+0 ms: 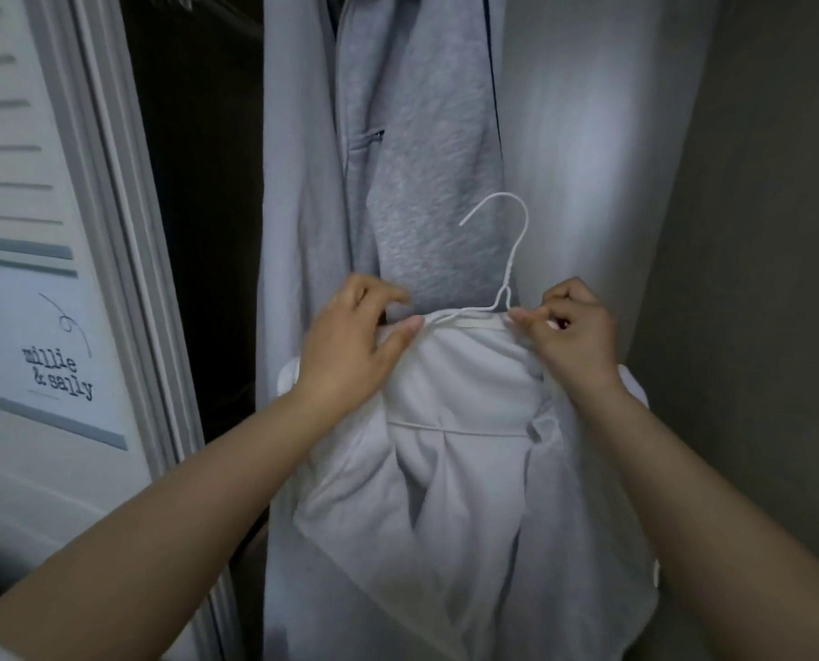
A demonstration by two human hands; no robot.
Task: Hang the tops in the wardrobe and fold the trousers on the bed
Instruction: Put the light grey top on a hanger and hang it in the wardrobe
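Observation:
A white shirt [464,474] is draped on a thin white wire hanger [512,260], held up in front of the open wardrobe. The hanger's hook points up and to the left, free of any rail. My left hand [350,345] pinches the shirt's collar at the left shoulder. At the right side of the collar, beside the hanger's neck, my right hand [574,331] pinches the fabric with curled fingers. The shirt's back hangs down between my forearms.
A grey hooded sweatshirt [421,183] and a pale garment [297,231] hang in the wardrobe right behind the hanger. A louvred white wardrobe door [26,193] with a printed label stands at the left. A grey wall [755,231] closes the right side.

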